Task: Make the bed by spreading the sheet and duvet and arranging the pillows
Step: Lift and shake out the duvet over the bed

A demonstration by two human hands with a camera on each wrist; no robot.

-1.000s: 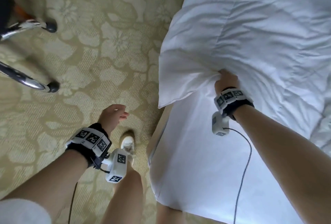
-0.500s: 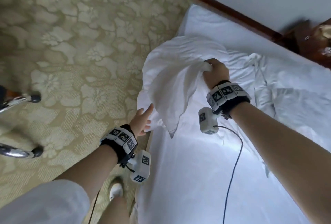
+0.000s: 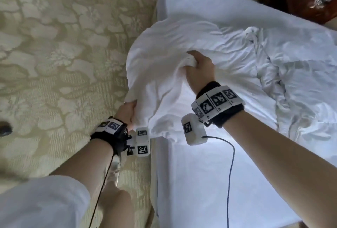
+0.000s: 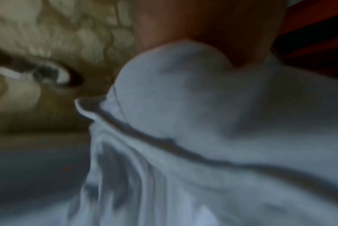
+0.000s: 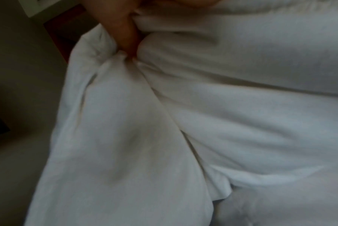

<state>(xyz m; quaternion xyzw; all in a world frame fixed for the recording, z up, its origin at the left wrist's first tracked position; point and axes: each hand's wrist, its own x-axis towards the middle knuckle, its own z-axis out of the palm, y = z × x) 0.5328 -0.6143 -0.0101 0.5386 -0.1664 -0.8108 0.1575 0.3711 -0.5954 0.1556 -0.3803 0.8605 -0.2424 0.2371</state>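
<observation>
The left hand [image 3: 127, 112] pinches the near edge of the soft, crumpled white duvet [image 3: 164, 59] while the right hand [image 3: 198, 67] clenches a bunched fold farther in, lifting it off the white-sheeted bed [image 3: 200, 182], apparently to spread it flat.

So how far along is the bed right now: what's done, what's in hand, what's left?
Done: the flat white sheet looks smooth over the near mattress. In hand: the left hand and right hand both grip the puffy white fabric bundle, probably a pillow or a duvet corner, lifted at the bed's edge. Left: the crumpled white duvet is still bunched up, and no pillow is arranged yet.
</observation>
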